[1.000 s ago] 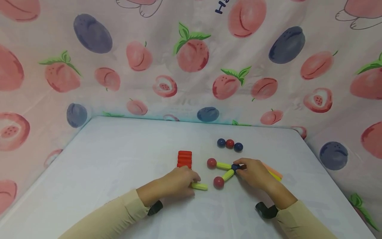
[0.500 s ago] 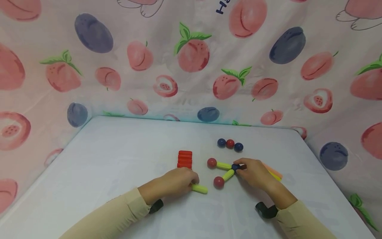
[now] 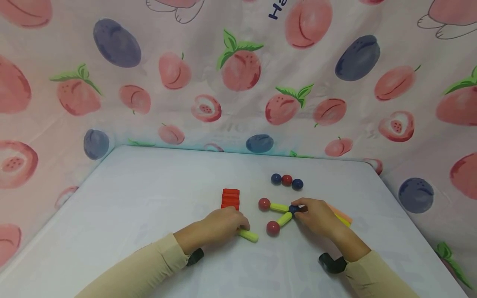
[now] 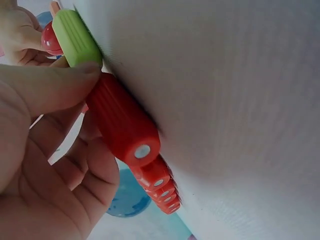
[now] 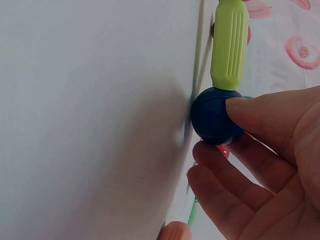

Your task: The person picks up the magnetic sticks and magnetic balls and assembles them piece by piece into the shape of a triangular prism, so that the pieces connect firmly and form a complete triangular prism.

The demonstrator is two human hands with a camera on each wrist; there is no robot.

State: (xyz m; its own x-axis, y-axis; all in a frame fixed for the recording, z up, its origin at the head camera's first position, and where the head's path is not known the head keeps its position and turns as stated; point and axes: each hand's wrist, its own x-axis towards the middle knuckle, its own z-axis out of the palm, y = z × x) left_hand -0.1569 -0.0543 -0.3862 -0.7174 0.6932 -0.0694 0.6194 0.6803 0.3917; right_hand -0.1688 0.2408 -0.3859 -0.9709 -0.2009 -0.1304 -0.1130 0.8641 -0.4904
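My left hand point(image 3: 221, 225) pinches a light green magnetic rod point(image 3: 248, 236) low over the white table; in the left wrist view my thumb lies on the near end of that green rod point(image 4: 76, 36). Just beyond are several red rods point(image 3: 230, 198) in a row, their metal end discs showing in the left wrist view; the nearest red rod point(image 4: 122, 120) appears close to the green one. My right hand point(image 3: 318, 215) holds a blue ball point(image 5: 212, 116) between thumb and fingers. From this ball two green rods point(image 3: 279, 207) branch leftward, each tipped with a red ball point(image 3: 273, 228).
Farther back, a row of two blue balls and a red ball point(image 3: 287, 180) sits on the table point(image 3: 156, 186). Orange and yellow rods point(image 3: 343, 217) lie partly hidden behind my right hand. A fruit-printed cloth point(image 3: 238, 111) rises behind the table.
My left hand has turned the green rod slightly, its free end swinging toward me and a little left. The right hand and the blue ball stay put.
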